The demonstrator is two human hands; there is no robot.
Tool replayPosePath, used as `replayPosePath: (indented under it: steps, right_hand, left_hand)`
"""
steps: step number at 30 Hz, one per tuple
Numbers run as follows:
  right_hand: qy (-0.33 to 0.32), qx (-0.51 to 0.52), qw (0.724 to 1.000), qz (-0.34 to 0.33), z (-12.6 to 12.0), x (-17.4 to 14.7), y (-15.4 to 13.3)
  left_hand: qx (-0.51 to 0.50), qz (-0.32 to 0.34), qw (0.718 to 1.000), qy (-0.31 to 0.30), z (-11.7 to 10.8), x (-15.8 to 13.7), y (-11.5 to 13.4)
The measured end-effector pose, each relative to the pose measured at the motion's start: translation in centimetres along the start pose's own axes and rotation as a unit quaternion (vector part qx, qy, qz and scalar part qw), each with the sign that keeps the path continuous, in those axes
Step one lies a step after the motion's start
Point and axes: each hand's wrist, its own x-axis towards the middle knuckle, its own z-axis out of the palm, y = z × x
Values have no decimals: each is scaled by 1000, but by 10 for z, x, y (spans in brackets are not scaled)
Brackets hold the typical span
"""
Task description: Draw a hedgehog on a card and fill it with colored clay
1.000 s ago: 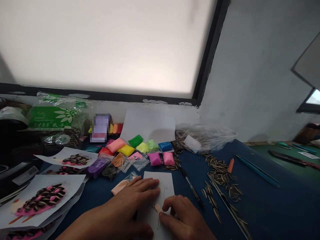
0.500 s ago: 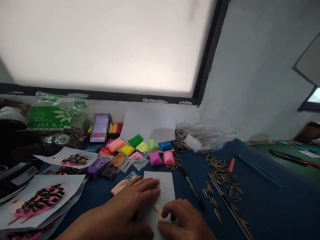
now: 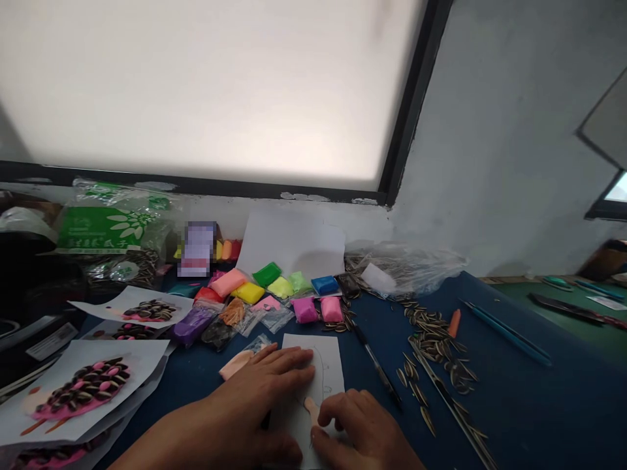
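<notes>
While pinning the narrow white paper sheet with a thin line drawing (image 3: 335,358) under the flat, loosely spread left hand (image 3: 267,386), working at the slim peach-coloured strip of soft, clay-like material (image 3: 310,408) with the curled right hand (image 3: 361,423). Bringing right thumb and forefinger close together at the strip's near right side, but cannot tell whether pinching or merely pressing; gripping nothing with the left, only bearing on the sheet. Seeing the strip on the drawing, between both hands, just left of the right fingertips. Apparently shaping and settling the strip on the drawing at this step; probably needing light, short fingertip pressure next, without dragging the sheet. Passing the sheet's right edge under the right hand, seeing its far edge beyond the left fingers, losing its near edge out of view. Having little room leftward because of the clear packet of peach clay (image 3: 238,363) just beside the left fingers. Meeting the slim black-and-clear pen (image 3: 377,367) just beyond the right hand, then striped brown seeds (image 3: 431,325) and the long silver metal tool (image 3: 443,393) farther right. Finding wider room on the dark blue tabletop (image 3: 533,418) past that tool.
</notes>
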Motion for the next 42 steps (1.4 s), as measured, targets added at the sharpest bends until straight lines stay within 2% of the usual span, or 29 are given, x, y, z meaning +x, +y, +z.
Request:
replayPosePath:
  steps: [6, 11, 13, 15, 19, 21, 22, 26, 28, 30, 32, 34, 37, 39, 42]
  right_hand:
    - [-22, 29, 999, 5, -7, 3, -3]
    - [-14, -10, 998, -54, -3, 3, 1]
    - [18, -18, 996, -82, 4, -1, 5]
    - [79, -16, 992, -94, 13, -4, 9]
    - [123, -50, 990, -46, 22, -5, 10]
    - [141, -69, 986, -54, 19, -4, 7]
    - [132, -79, 986, -63, 17, -4, 6]
    - [19, -71, 995, -64, 11, -2, 5]
    - [53, -34, 996, -70, 15, -3, 8]
    - [134, -4, 987, -89, 22, -4, 10]
    - [168, 8, 983, -74, 26, -5, 12]
    - [142, -4, 989, -32, 23, -6, 12]
    - [52, -49, 997, 12, 12, -6, 9]
    - [16, -75, 997, 16, 6, -5, 6]
    - [11, -89, 996, -4, 1, -3, 4]
  left_hand:
    - [0, -2, 1000, -1, -1, 1, 0]
    - [-2, -3, 1000, -4, -2, 1, 1]
    - [-1, -1, 1000, -4, -1, 2, 0]
    - [-1, 2, 1000, 2, 0, 2, -1]
    - [-1, -1, 1000, 3, 1, 2, -2]
    - [-3, -4, 1000, 3, 1, 1, -2]
    - [-5, -3, 1000, 6, 1, 1, -2]
    - [-10, 11, 1000, 17, 1, 2, -3]
    - [-13, 14, 1000, 20, 1, 2, -2]
    - [-14, 13, 1000, 22, 1, 3, -2]
    - [-9, 9, 1000, 22, 2, 3, -2]
    - [-7, 11, 1000, 24, 2, 3, -2]
    - [-12, 16, 1000, 24, 1, 2, -2]
    - [-16, 10, 1000, 19, 0, 1, -1]
    - [-23, 4, 1000, 13, -1, 1, 0]
